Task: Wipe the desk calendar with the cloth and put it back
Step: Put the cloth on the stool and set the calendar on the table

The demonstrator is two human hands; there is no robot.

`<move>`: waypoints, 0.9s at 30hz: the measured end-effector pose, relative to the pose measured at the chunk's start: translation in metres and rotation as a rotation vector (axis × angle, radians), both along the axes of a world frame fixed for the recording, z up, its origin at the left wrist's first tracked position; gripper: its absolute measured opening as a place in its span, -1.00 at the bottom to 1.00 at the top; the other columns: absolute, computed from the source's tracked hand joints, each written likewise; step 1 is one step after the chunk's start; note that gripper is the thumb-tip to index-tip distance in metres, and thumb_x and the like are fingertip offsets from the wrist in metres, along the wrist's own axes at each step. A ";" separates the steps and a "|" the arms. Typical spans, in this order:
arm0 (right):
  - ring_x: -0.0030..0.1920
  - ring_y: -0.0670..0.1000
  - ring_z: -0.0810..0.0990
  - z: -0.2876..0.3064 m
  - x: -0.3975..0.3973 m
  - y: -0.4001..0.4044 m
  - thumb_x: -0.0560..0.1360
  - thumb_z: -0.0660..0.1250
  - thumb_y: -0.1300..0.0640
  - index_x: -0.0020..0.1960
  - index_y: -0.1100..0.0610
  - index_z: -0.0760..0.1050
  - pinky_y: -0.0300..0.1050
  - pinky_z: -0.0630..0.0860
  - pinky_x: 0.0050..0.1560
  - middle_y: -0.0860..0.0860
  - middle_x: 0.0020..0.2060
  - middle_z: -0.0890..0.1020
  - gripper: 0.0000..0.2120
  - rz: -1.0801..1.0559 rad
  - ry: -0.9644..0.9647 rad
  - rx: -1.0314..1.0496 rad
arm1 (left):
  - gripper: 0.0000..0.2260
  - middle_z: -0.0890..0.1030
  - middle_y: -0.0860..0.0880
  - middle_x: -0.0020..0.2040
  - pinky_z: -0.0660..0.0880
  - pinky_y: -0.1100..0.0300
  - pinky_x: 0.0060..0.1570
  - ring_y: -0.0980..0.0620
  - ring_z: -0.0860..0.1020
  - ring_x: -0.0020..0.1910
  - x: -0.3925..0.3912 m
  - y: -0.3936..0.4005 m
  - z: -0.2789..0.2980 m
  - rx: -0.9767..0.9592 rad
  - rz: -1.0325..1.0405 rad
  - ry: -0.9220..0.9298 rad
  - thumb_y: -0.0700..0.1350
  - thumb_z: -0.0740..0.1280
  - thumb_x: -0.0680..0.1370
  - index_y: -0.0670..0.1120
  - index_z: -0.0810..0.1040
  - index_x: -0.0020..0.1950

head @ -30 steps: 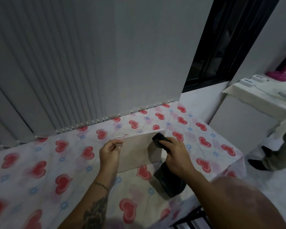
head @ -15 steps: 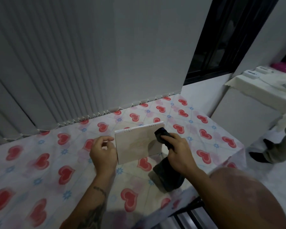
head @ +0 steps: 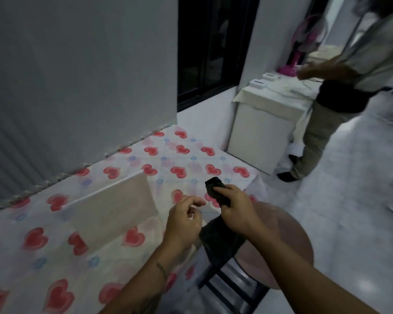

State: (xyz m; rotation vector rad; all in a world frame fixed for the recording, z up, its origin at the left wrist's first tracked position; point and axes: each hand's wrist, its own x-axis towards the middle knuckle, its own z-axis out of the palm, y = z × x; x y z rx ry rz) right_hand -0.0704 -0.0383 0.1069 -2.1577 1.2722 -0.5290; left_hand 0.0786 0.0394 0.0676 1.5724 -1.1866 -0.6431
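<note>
Now that left hand (head: 184,219) has let go, fingers loosely curled, desk calendar (head: 114,209) stands alone on counter (head: 43,264); right hand (head: 236,208) grip pinches cloth (head: 218,232); task looks done.

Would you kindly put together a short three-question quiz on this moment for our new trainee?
1. True or false: the left hand is holding the desk calendar.
2. What does the right hand have in its grip? A) a black cloth B) a pen C) a fan
3. What does the calendar stand on?

Key
1. False: the hand is off it, fingers loosely curled, and the calendar stands alone.
2. A: the black cloth sticks out above the fist and hangs below it.
3. The table with the heart-patterned tablecloth, near the vertical blinds.
</note>
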 end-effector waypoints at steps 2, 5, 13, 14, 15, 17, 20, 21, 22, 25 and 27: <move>0.19 0.14 0.48 -0.002 -0.030 -0.008 0.40 0.26 0.35 0.37 0.12 0.46 -0.08 0.44 0.16 0.08 0.27 0.49 -0.46 -0.052 0.041 0.029 | -0.68 0.65 0.04 0.03 0.55 0.29 -0.07 0.15 0.62 -0.11 -0.032 -0.012 -0.018 0.123 -0.134 0.072 -0.30 0.27 0.54 0.12 0.57 0.07; 0.20 0.16 0.48 -0.005 -0.072 -0.022 0.38 0.28 0.31 0.36 0.11 0.48 -0.05 0.44 0.19 0.11 0.25 0.51 -0.47 -0.078 0.115 0.074 | -0.57 0.66 0.02 0.10 0.53 0.33 0.00 0.12 0.64 0.02 -0.085 -0.027 -0.045 0.264 -0.312 0.171 -0.34 0.27 0.51 0.01 0.51 0.33; 0.01 0.09 0.53 -0.033 -0.149 -0.065 0.34 0.29 0.13 0.15 0.07 0.58 -0.16 0.42 -0.08 0.05 0.14 0.58 -0.62 -0.085 0.296 0.142 | -0.60 0.62 -0.16 -0.19 0.53 0.14 -0.10 -0.03 0.58 -0.18 -0.177 -0.059 -0.088 0.377 -0.177 0.117 -0.29 0.28 0.45 0.24 0.51 0.01; 0.06 0.11 0.53 -0.038 -0.154 -0.073 0.37 0.30 0.10 0.20 0.06 0.55 -0.10 0.45 0.00 0.08 0.17 0.56 -0.60 -0.076 0.294 0.152 | -0.62 0.60 -0.11 -0.23 0.53 0.10 -0.09 -0.03 0.57 -0.19 -0.182 -0.062 -0.093 0.379 -0.147 0.107 -0.29 0.28 0.44 0.22 0.51 0.01; 0.13 0.14 0.51 -0.044 -0.158 -0.081 0.40 0.30 0.08 0.28 0.04 0.50 -0.05 0.45 0.09 0.10 0.23 0.53 -0.56 -0.055 0.291 0.156 | -0.66 0.59 -0.03 -0.25 0.52 0.10 -0.11 -0.01 0.57 -0.20 -0.186 -0.065 -0.097 0.378 -0.122 0.090 -0.27 0.27 0.45 0.17 0.52 0.03; 0.28 0.18 0.44 -0.057 -0.166 -0.095 0.42 0.31 0.05 0.41 0.01 0.37 0.01 0.37 0.26 0.11 0.34 0.45 -0.45 -0.009 0.304 0.177 | -0.72 0.58 0.06 -0.24 0.51 0.11 -0.17 0.02 0.56 -0.20 -0.190 -0.069 -0.105 0.385 -0.071 0.060 -0.26 0.26 0.46 0.07 0.52 0.07; 0.25 0.17 0.46 -0.080 -0.185 -0.102 0.35 0.26 -0.03 0.32 -0.04 0.41 0.04 0.43 0.25 0.08 0.25 0.50 -0.48 0.006 0.315 0.247 | -0.77 0.57 0.06 -0.15 0.47 0.11 -0.15 -0.05 0.56 -0.12 -0.191 -0.069 -0.118 0.480 0.016 0.016 -0.29 0.26 0.49 0.01 0.48 0.04; 0.17 0.16 0.50 -0.089 -0.191 -0.101 0.32 0.22 -0.06 0.22 -0.06 0.45 0.04 0.48 0.18 0.06 0.15 0.53 -0.54 0.000 0.336 0.266 | -0.77 0.55 0.08 -0.14 0.44 0.15 -0.16 -0.05 0.55 -0.11 -0.191 -0.067 -0.122 0.508 0.037 -0.005 -0.30 0.26 0.49 0.01 0.47 0.03; 0.11 0.14 0.52 -0.098 -0.198 -0.098 0.31 0.21 -0.07 0.17 -0.08 0.45 0.04 0.50 0.14 0.03 0.10 0.53 -0.58 -0.006 0.368 0.290 | -0.77 0.53 0.11 -0.14 0.41 0.17 -0.18 -0.04 0.55 -0.10 -0.191 -0.065 -0.125 0.535 0.047 -0.031 -0.30 0.25 0.49 0.01 0.46 0.03; 0.16 0.14 0.49 -0.128 -0.214 -0.085 0.34 0.22 -0.01 0.35 -0.11 0.34 0.05 0.46 0.20 0.04 0.24 0.47 -0.44 0.019 0.433 0.370 | -0.70 0.58 0.03 0.00 0.47 0.11 -0.07 -0.10 0.59 0.03 -0.194 -0.063 -0.127 0.610 0.016 -0.121 -0.26 0.24 0.50 0.00 0.49 0.18; 0.21 0.14 0.45 -0.141 -0.219 -0.074 0.38 0.20 -0.04 0.47 -0.11 0.19 0.04 0.44 0.21 0.06 0.36 0.39 -0.35 0.039 0.465 0.356 | -0.56 0.55 -0.09 0.30 0.48 -0.02 0.22 -0.17 0.52 0.28 -0.192 -0.064 -0.126 0.680 -0.055 -0.205 -0.21 0.25 0.54 -0.02 0.42 0.43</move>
